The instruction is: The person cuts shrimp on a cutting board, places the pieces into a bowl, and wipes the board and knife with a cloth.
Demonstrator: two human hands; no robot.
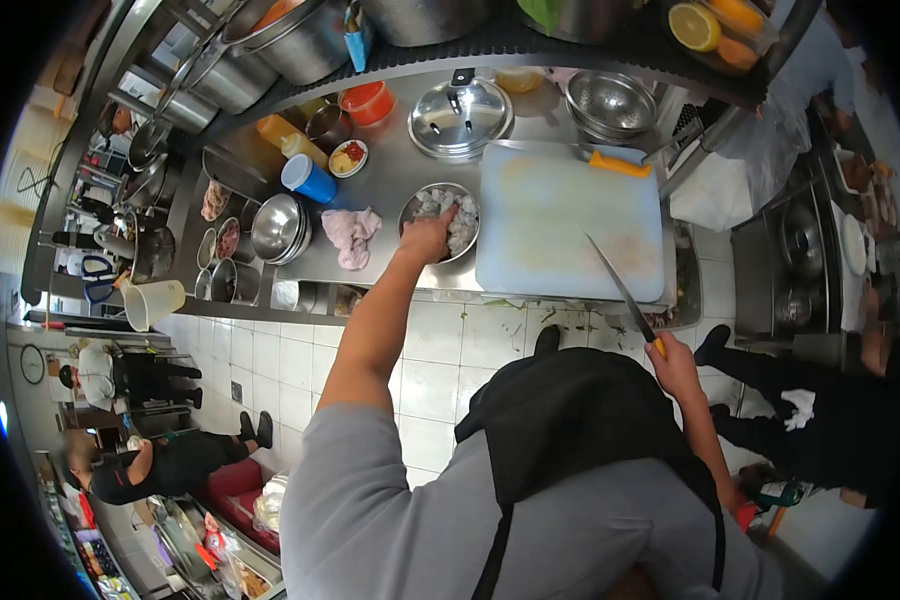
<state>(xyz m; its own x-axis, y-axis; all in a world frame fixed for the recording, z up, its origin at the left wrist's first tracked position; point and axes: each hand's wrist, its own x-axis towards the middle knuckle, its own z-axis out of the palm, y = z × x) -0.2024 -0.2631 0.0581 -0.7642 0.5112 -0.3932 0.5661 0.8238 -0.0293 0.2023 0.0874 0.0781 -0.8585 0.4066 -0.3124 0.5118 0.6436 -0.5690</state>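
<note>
My left hand (428, 238) reaches into a steel bowl (406, 206) of glossy grey pieces (461, 232) that look like raw shrimp. One finger stretches over them; the others are partly hidden. My right hand (676, 366) is closed around the yellow handle of a long kitchen knife (625, 290). Its blade slants up and left, the tip over the front right of a white cutting board (560, 215). Left of the bowl, a crumpled pinkish cloth (351, 237) lies on the steel counter.
Stacked steel bowls (278, 228), a blue-wrapped container (309, 179) and a small dish (347, 158) stand left. Behind are a lidded pan (460, 118) and a colander (611, 103). A yellow-handled tool (620, 164) rests on the board's back edge. A shelf (530, 62) overhangs. People stand at both sides.
</note>
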